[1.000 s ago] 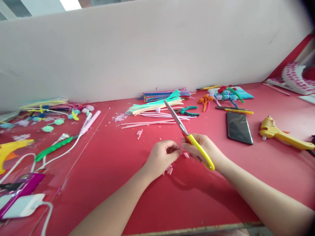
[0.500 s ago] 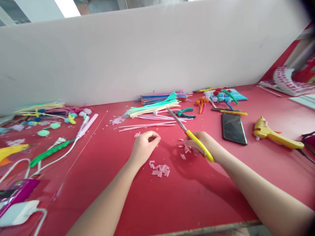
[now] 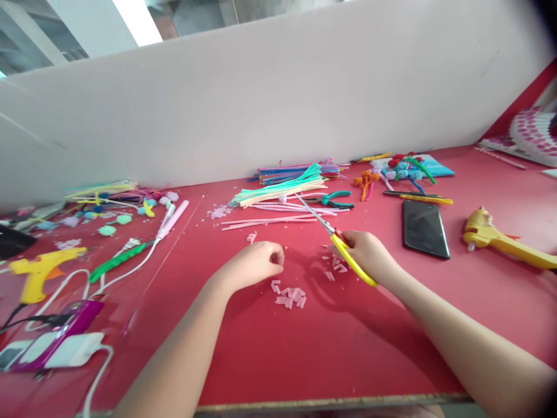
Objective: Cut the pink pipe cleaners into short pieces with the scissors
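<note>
The right hand (image 3: 369, 255) has its grip wrapped round yellow-handled scissors (image 3: 345, 251), blades slanting away leftward. The left hand (image 3: 255, 266) is loosely curled; contents, if any, not discernible. Pink pipe-cleaner pieces (image 3: 290, 298) lie clustered on the bench (image 3: 348, 366), nearward and slightly right of the left hand, which is closer.

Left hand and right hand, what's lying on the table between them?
The head view shows small pink scraps between the left hand and the right hand, close to the right; another cluster lies lower in the picture.
</note>
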Available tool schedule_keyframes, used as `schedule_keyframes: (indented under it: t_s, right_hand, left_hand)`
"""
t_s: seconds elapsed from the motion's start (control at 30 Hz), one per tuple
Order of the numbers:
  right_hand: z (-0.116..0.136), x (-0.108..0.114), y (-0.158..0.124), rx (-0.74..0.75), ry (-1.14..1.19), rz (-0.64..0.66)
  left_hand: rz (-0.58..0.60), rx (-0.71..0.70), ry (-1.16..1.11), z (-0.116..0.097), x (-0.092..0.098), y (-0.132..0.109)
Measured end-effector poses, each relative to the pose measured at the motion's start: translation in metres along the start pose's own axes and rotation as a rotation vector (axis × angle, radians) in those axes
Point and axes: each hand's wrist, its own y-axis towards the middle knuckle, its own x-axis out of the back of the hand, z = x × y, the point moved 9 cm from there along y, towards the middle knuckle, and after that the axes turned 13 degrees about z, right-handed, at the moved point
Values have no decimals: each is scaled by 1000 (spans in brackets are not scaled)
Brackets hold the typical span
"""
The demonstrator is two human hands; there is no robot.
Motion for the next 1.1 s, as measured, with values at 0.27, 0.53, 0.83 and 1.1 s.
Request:
schedule_keyframes:
  t_s: [0.27,0.53,0.83,1.1]
  right_hand:
    - [10,1,-6,53,-34,-26]
    - [27,-23,-14,146,324,194]
    - [34,-39,-24,142,633,341]
    - [32,-30,-23,65,406,199]
  left_hand:
    - [71,62,73,11,-13,1]
    - [-43,-191,-722,-25,-16,18]
    - [93,-264,-949,-49,-49,20]
    - [-151,-202,-664,-48,-42,9]
